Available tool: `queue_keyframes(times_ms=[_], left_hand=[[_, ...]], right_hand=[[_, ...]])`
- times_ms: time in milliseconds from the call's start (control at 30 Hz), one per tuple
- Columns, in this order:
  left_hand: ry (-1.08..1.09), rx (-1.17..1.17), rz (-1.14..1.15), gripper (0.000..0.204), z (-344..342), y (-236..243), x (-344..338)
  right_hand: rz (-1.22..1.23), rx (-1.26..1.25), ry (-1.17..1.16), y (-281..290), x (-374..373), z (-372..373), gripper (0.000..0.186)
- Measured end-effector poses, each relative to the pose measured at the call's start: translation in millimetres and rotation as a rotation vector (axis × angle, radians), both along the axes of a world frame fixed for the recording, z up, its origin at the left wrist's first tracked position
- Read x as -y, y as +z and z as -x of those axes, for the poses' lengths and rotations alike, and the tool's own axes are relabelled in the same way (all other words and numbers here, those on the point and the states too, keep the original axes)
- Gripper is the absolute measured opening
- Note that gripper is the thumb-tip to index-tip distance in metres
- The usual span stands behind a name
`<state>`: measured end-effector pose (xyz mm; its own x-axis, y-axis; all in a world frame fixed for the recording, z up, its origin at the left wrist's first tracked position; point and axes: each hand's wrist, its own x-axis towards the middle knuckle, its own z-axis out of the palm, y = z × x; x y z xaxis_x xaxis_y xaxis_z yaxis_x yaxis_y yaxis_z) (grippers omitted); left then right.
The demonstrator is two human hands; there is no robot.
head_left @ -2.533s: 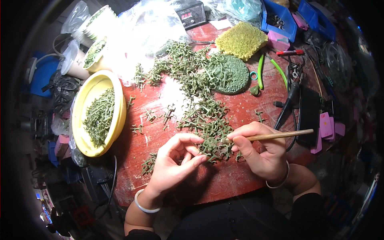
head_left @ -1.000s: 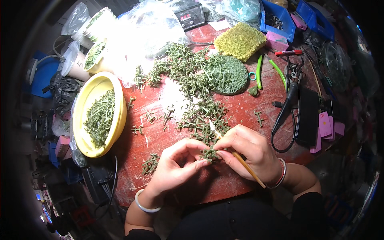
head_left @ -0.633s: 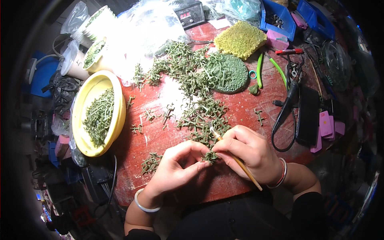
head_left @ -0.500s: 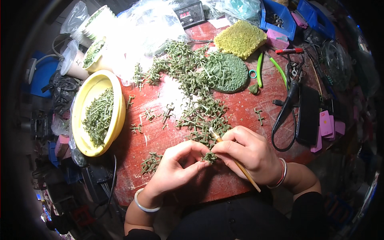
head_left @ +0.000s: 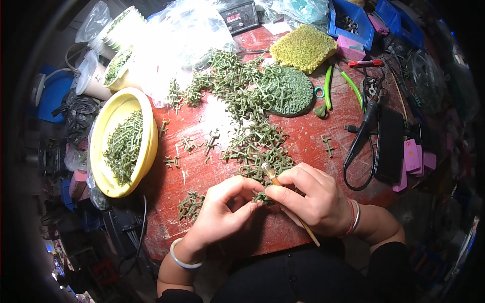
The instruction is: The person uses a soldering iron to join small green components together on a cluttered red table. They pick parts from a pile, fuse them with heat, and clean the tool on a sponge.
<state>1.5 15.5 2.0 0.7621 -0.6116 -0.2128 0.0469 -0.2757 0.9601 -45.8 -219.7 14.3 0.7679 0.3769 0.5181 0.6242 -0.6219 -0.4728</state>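
Close to the table's near edge, my left hand (head_left: 225,207) pinches a small green branched piece (head_left: 261,198) between thumb and fingertips. My right hand (head_left: 312,199) meets it there, its thumb and forefinger touching the same piece. A thin wooden-handled brush (head_left: 309,233) is tucked in my right hand, its pale tip pointing away from me and its handle end sticking out toward me. Just beyond my fingers spreads a loose heap of similar green pieces (head_left: 255,146). A smaller cluster of pieces (head_left: 191,206) lies left of my left hand. Fingers partly hide the held piece.
A yellow oval basin (head_left: 96,146) with green pieces stands at the left. Farther back are a round green textured pad (head_left: 295,93), a yellow sponge-like block (head_left: 303,49) and a blue bin (head_left: 333,25). Green-handled pliers (head_left: 328,88) and a black phone-like slab (head_left: 389,151) lie right.
My right hand has shifted slightly, and the brush has turned a little, its handle end swinging left. My left hand stays almost in place around the green piece.
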Motion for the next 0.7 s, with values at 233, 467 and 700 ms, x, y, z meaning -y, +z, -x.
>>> queue_keyframes(times_ms=[233, 467, 700], left_hand=[[-0.01, 0.195, -0.056, 0.032, -1.1, 5.7, 2.1], [-0.015, 0.27, -0.097, 0.033, -1.7, 8.1, 3.6], [-0.003, 0.302, -0.079, 0.032, -0.9, 5.5, 4.1]], right_hand=[[-0.002, -0.019, 0.002, 0.2, -0.2, -0.8, 0.031], [0.078, -0.035, 0.027, 3.4, 1.6, 1.6, 0.031], [0.082, -0.004, 0.022, 2.4, 1.1, 1.9, 0.031]])
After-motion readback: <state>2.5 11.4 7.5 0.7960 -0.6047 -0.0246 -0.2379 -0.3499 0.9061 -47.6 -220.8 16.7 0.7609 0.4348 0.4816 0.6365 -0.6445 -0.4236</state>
